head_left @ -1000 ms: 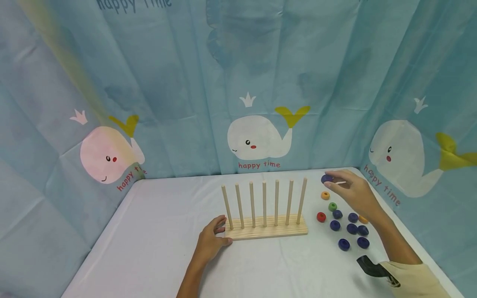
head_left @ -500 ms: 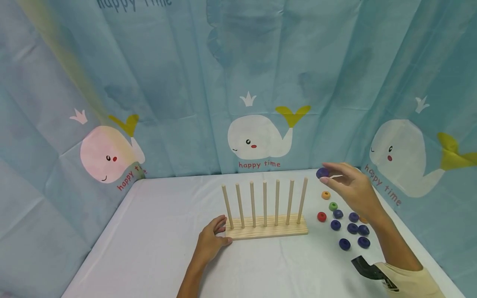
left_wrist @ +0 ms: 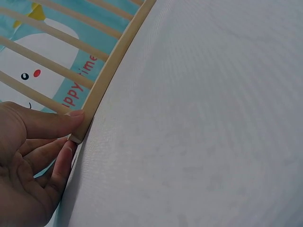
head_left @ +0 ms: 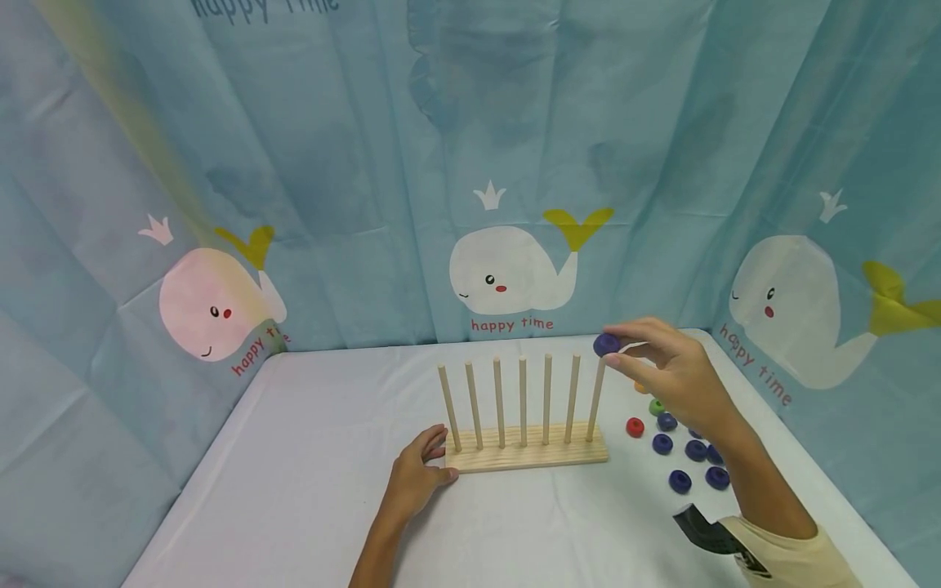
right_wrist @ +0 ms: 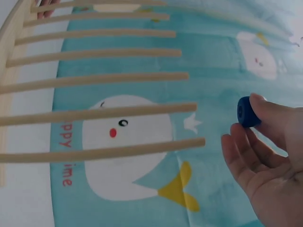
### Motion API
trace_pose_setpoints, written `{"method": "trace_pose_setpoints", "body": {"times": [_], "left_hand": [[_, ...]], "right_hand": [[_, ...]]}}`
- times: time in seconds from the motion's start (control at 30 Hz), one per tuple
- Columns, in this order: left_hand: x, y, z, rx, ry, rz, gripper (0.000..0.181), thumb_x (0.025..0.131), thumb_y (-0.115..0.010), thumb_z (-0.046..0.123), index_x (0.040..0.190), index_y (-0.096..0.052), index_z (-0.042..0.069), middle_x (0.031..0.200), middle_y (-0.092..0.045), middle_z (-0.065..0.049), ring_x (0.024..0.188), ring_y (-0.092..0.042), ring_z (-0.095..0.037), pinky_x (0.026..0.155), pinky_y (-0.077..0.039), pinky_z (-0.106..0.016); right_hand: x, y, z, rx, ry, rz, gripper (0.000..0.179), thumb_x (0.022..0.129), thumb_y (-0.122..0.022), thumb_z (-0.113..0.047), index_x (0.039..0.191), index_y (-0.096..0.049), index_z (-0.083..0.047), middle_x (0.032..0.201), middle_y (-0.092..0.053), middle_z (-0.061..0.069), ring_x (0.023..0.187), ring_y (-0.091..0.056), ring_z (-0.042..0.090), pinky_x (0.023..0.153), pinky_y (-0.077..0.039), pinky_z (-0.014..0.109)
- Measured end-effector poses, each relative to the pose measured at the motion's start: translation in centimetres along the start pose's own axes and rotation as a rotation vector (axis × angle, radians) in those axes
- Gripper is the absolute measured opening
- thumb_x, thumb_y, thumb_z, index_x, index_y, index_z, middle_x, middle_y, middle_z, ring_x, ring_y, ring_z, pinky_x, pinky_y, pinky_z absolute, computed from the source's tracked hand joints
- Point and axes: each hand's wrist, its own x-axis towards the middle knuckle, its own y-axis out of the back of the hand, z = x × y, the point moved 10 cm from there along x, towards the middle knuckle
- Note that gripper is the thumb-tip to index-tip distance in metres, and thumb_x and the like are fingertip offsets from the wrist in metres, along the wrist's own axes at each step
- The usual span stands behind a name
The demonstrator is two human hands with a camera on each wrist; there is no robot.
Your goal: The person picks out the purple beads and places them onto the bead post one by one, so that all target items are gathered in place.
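A wooden peg rack (head_left: 525, 459) with several upright pegs stands on the white table. My left hand (head_left: 415, 476) grips the left end of its base; in the left wrist view the thumb (left_wrist: 57, 124) lies on the base's front and the fingers are behind the end. My right hand (head_left: 680, 371) pinches a dark blue bead (head_left: 606, 345) between thumb and fingertips, right at the top of the rightmost peg (head_left: 596, 400). In the right wrist view the bead (right_wrist: 247, 112) appears beyond the peg tips, its hole facing them.
Right of the rack lie several loose beads: a red bead (head_left: 635, 427), a green bead (head_left: 657, 407), an orange bead (head_left: 640, 388) partly behind the hand, and several blue beads (head_left: 680, 482). A blue curtain (head_left: 353, 204) with whales hangs behind the table.
My right hand has carried the blue bead leftward, from above the loose beads to the top of the rightmost peg. The left hand and the rack have stayed in place.
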Motion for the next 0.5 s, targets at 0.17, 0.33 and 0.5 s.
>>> {"method": "trace_pose_setpoints", "body": {"times": [0.17,0.33,0.5], "left_hand": [[-0.1,0.1,0.2,0.0,-0.015,0.008,0.076,0.075,-0.078,0.002,0.143,-0.045,0.007,0.139,-0.054,-0.007,0.119,-0.056,-0.027,0.093,-0.049,-0.045],[-0.1,0.1,0.2,0.001,-0.01,0.013,0.075,0.075,-0.078,0.002,0.143,-0.046,0.008,0.139,-0.055,-0.005,0.119,-0.056,-0.025,0.093,-0.049,-0.043],[0.0,0.0,0.2,-0.01,-0.014,0.013,0.075,0.075,-0.078,0.0,0.143,-0.047,0.008,0.139,-0.055,-0.004,0.119,-0.056,-0.025,0.093,-0.05,-0.042]], "right_hand": [[0.5,-1.4,-2.6,0.035,0.068,-0.044,0.036,0.085,-0.068,0.007,0.12,-0.063,0.003,0.11,-0.061,0.006,0.099,-0.062,0.014,0.09,-0.05,0.021],[1.0,-2.7,-3.5,0.09,0.085,-0.081,0.036,0.084,-0.069,0.009,0.119,-0.063,0.004,0.109,-0.062,0.008,0.096,-0.064,0.02,0.09,-0.051,0.026],[1.3,-4.0,-4.3,0.127,0.083,-0.114,0.036,0.083,-0.07,0.009,0.118,-0.063,0.005,0.111,-0.062,0.011,0.096,-0.065,0.022,0.087,-0.052,0.026]]}}
